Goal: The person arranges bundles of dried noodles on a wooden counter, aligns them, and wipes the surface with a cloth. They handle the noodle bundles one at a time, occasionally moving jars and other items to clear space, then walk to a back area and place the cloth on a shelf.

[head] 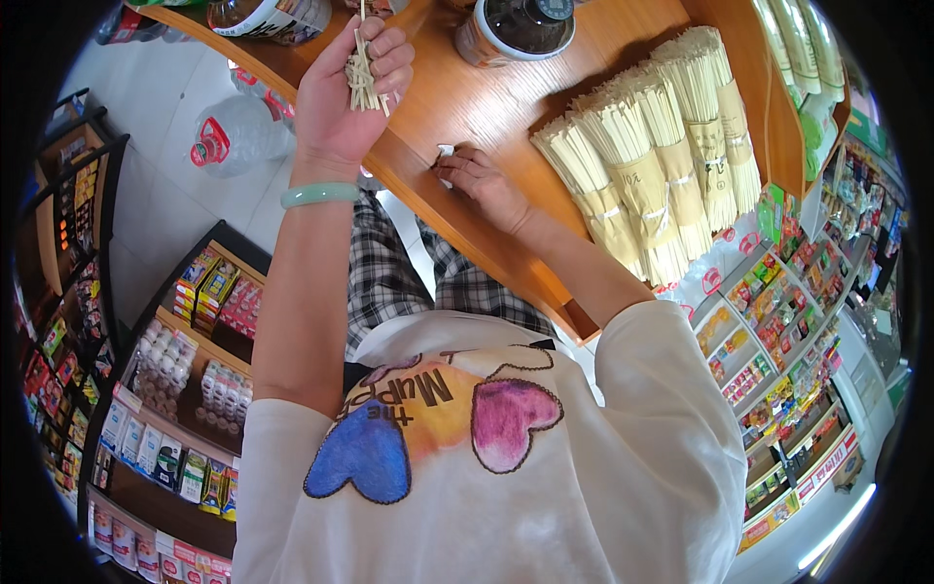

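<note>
My left hand [357,80] is raised over the counter's near left edge, palm up. Its fingers curl around a bunch of thin, pale flat strips [363,77] that look like dried noodles. A pale green bangle [319,194] circles that wrist. Down on the wooden counter [416,95], my right hand [481,182] has its fingers bent over a small white scrap [445,150], perhaps tissue, mostly hidden beneath them. To the right of this hand lie several paper-banded bundles of the same kind of pale strips [627,164], side by side.
Two large containers, a labelled tub [273,20] and a dark-topped one [514,33], stand at the counter's far side. A raised wooden panel [777,95] borders the right. Large clear plastic bottles [244,135] sit on the floor at left. Goods shelves [175,365] flank both sides.
</note>
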A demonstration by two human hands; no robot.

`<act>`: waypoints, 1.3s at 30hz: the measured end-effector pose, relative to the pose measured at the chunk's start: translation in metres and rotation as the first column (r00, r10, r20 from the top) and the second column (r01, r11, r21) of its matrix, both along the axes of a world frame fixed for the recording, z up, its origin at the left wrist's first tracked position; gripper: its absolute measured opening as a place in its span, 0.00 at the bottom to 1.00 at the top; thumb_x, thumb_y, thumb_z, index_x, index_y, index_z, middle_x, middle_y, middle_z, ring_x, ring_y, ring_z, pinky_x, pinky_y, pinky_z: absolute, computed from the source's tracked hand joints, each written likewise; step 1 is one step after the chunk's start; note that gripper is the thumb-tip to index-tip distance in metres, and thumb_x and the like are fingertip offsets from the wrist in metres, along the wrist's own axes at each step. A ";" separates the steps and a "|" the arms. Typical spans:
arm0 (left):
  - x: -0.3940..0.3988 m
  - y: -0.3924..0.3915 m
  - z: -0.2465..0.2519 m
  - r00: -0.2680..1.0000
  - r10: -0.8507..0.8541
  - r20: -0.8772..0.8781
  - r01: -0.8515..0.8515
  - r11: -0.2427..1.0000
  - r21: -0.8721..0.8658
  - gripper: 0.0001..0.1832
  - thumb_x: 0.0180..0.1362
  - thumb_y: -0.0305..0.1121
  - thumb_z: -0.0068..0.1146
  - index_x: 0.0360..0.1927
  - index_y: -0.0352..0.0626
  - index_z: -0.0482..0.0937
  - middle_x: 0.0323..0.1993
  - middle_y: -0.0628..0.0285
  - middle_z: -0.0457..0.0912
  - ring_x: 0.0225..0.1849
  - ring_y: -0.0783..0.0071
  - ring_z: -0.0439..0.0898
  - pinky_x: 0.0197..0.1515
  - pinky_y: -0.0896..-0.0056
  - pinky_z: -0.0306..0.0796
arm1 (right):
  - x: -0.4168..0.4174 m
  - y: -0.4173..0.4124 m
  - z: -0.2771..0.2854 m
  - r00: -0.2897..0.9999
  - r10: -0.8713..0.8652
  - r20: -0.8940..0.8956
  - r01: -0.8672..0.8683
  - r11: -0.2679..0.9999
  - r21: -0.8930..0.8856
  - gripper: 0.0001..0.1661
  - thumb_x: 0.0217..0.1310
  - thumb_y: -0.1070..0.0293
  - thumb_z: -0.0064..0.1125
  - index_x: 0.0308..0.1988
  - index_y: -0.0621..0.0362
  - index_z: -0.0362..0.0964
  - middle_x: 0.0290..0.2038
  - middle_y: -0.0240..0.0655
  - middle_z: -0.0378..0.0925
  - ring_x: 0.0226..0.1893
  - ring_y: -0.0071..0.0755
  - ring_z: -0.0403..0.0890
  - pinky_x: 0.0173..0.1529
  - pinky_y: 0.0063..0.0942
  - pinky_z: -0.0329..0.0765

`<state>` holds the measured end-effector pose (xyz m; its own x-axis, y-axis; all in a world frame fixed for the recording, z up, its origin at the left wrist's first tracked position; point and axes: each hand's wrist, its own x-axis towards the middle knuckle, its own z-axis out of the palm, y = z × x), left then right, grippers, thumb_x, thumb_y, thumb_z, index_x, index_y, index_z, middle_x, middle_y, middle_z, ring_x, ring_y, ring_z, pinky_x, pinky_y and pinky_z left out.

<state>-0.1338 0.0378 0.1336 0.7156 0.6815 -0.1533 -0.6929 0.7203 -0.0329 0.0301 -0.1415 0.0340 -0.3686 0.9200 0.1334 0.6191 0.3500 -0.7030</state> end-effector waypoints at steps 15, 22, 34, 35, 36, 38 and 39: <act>0.003 0.001 0.006 0.999 -0.012 -0.038 0.012 1.000 -0.015 0.08 0.68 0.29 0.36 0.32 0.40 0.65 0.26 0.67 0.59 0.26 0.79 0.59 0.24 0.81 0.58 | -0.081 0.124 -0.021 0.889 -0.302 -0.344 0.305 0.951 -0.046 0.07 0.51 0.71 0.49 0.31 0.60 0.72 0.33 0.37 0.74 0.41 0.42 0.72 0.48 0.33 0.72; 0.000 0.003 0.006 0.998 0.007 -0.056 -0.009 1.000 -0.022 0.09 0.68 0.29 0.36 0.30 0.40 0.64 0.26 0.67 0.58 0.25 0.79 0.58 0.24 0.80 0.57 | 0.004 -0.019 -0.014 0.994 -0.028 0.108 0.011 0.988 0.157 0.08 0.47 0.74 0.51 0.32 0.60 0.72 0.38 0.39 0.73 0.45 0.41 0.71 0.50 0.28 0.71; -0.040 0.000 0.073 0.993 0.114 0.019 -0.110 0.983 -0.146 0.11 0.67 0.28 0.34 0.27 0.42 0.60 0.25 0.66 0.59 0.23 0.78 0.58 0.22 0.78 0.55 | 0.016 -0.042 0.015 0.983 -0.163 -0.083 0.137 0.956 -0.261 0.16 0.42 0.83 0.54 0.37 0.61 0.71 0.42 0.40 0.73 0.42 0.46 0.73 0.48 0.35 0.72; -0.051 -0.003 0.078 0.991 0.137 -0.008 -0.136 0.978 -0.159 0.11 0.67 0.28 0.34 0.27 0.42 0.60 0.25 0.66 0.59 0.23 0.78 0.58 0.22 0.78 0.55 | 0.013 -0.029 0.009 0.985 -0.155 -0.076 0.132 0.960 -0.249 0.17 0.42 0.84 0.54 0.38 0.61 0.71 0.42 0.40 0.73 0.42 0.46 0.72 0.49 0.35 0.72; -0.064 -0.009 0.078 0.987 0.158 -0.030 -0.161 0.972 -0.173 0.10 0.67 0.28 0.34 0.27 0.42 0.60 0.25 0.66 0.58 0.23 0.78 0.58 0.22 0.78 0.55 | 0.010 -0.020 0.004 0.997 -0.069 -0.025 0.060 0.960 -0.272 0.18 0.42 0.83 0.54 0.39 0.61 0.72 0.39 0.39 0.73 0.43 0.44 0.72 0.49 0.34 0.71; -0.087 -0.022 0.078 0.977 0.199 -0.081 -0.212 0.956 -0.201 0.10 0.67 0.28 0.33 0.27 0.42 0.60 0.24 0.66 0.58 0.23 0.78 0.58 0.22 0.78 0.55 | 0.003 0.005 -0.003 0.999 -0.044 0.003 0.044 0.991 -0.125 0.17 0.42 0.83 0.54 0.38 0.60 0.72 0.36 0.38 0.73 0.43 0.43 0.72 0.50 0.33 0.70; -0.099 -0.031 0.081 0.966 0.231 -0.115 -0.251 0.946 -0.206 0.10 0.67 0.28 0.33 0.27 0.42 0.60 0.24 0.66 0.58 0.23 0.77 0.58 0.22 0.77 0.55 | -0.005 0.023 -0.006 1.000 -0.020 0.010 0.020 0.999 -0.048 0.17 0.42 0.82 0.54 0.38 0.60 0.72 0.35 0.37 0.73 0.43 0.42 0.72 0.51 0.33 0.69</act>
<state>-0.2331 0.0069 0.2147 0.5113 0.7751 -0.3713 -0.8520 0.5137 -0.1008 0.0255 -0.1180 0.0282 -0.3509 0.9325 0.0852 0.6323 0.3030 -0.7130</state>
